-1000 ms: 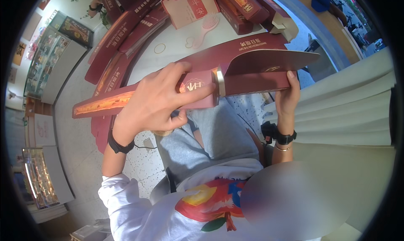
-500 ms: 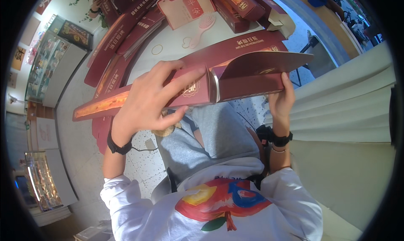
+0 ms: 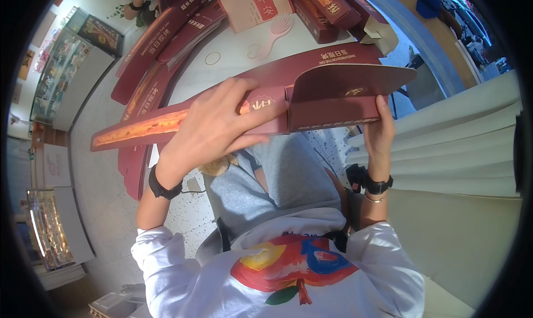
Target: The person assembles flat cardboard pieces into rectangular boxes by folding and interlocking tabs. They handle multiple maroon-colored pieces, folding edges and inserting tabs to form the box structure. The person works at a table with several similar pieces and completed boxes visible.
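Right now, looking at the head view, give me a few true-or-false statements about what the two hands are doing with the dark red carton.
1. The left hand lies spread over the dark red carton. True.
2. The right hand hangs free of the carton. False: it grips the carton's right end.
3. A black band sits on the left wrist. True.
4. The pink comb is held in the left hand. False: it lies on the white table.
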### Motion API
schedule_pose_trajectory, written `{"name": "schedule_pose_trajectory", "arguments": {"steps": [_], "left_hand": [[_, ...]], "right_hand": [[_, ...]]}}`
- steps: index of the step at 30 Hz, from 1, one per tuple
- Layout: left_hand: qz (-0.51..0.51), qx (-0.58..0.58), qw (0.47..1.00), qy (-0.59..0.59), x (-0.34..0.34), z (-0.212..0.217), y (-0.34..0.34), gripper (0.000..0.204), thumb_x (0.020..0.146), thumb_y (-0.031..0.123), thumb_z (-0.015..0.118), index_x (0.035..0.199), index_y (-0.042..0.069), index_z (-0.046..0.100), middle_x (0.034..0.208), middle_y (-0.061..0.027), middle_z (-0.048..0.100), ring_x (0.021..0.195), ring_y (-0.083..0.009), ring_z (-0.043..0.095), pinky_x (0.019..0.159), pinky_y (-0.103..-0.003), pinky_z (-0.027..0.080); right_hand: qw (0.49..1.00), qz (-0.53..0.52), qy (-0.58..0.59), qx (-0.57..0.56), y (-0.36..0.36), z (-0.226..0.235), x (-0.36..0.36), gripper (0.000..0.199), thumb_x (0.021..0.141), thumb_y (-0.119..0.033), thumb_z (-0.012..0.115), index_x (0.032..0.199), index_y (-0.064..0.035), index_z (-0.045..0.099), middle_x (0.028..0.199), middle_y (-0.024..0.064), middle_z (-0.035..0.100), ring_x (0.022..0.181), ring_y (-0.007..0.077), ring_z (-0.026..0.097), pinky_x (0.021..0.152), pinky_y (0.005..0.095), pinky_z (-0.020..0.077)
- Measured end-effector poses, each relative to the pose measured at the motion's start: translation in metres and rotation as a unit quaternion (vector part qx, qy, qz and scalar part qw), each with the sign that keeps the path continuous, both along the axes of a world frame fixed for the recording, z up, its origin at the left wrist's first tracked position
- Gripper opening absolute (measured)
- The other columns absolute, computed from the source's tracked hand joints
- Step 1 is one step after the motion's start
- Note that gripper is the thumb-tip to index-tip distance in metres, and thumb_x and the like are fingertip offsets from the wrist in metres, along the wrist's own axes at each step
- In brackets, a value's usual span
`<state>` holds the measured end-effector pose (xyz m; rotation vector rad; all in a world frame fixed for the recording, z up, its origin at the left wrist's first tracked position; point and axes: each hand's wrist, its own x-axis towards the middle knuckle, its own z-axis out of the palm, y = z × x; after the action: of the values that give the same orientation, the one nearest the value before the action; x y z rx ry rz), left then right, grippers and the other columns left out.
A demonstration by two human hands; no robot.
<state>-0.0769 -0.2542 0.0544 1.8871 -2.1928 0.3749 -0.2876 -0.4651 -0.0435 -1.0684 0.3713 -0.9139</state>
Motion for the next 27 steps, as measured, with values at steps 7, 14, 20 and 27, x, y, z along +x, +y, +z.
{"name": "schedule_pose_trajectory", "arguments": {"steps": [7, 14, 20, 27], "left_hand": [[0.015, 0.0, 0.998, 0.066, 0.003, -0.004, 0.004, 0.052, 0.079, 0.045, 0.066, 0.12, 0.012, 0.06, 0.107, -0.0133, 0.058, 0.093, -0.0307, 0.058, 0.074, -0.038, 0.049], [0.064, 0.098, 0.969, 0.218, 0.026, 0.009, -0.012, 0.052, 0.081, 0.038, 0.07, 0.119, 0.003, 0.057, 0.101, -0.0183, 0.064, 0.091, -0.0355, 0.061, 0.079, -0.04, 0.048], [0.032, 0.204, 0.919, 0.335, 0.057, -0.005, -0.033, 0.046, 0.088, 0.036, 0.064, 0.117, 0.0, 0.059, 0.099, -0.0195, 0.065, 0.087, -0.0322, 0.063, 0.075, -0.036, 0.048], [0.117, 0.136, 0.959, 0.22, 0.046, -0.024, -0.034, 0.057, 0.09, 0.037, 0.062, 0.131, 0.001, 0.047, 0.107, -0.022, 0.062, 0.092, -0.0357, 0.062, 0.082, -0.039, 0.048]], "right_hand": [[0.992, 0.058, 0.098, 0.061, -0.008, 0.009, 0.005, 0.055, 0.099, -0.04, 0.046, 0.139, -0.0023, 0.041, 0.133, 0.0094, 0.051, 0.122, 0.0164, 0.049, 0.103, 0.0302, 0.0371], [0.964, 0.202, 0.164, 0.054, -0.02, 0.03, 0.013, 0.065, 0.095, -0.052, 0.048, 0.141, -0.0081, 0.035, 0.122, 0.0101, 0.059, 0.107, 0.0169, 0.061, 0.065, 0.0343, 0.059], [0.955, 0.114, 0.258, -0.089, -0.018, 0.012, 0.025, 0.069, 0.092, -0.05, 0.054, 0.143, -0.0084, 0.033, 0.119, 0.0102, 0.058, 0.098, 0.0168, 0.062, 0.061, 0.0338, 0.0576], [0.97, 0.09, 0.225, -0.018, -0.012, -0.016, 0.03, 0.062, 0.096, -0.04, 0.05, 0.144, -0.0054, 0.032, 0.118, 0.0093, 0.057, 0.102, 0.0167, 0.06, 0.064, 0.0294, 0.057]]}}
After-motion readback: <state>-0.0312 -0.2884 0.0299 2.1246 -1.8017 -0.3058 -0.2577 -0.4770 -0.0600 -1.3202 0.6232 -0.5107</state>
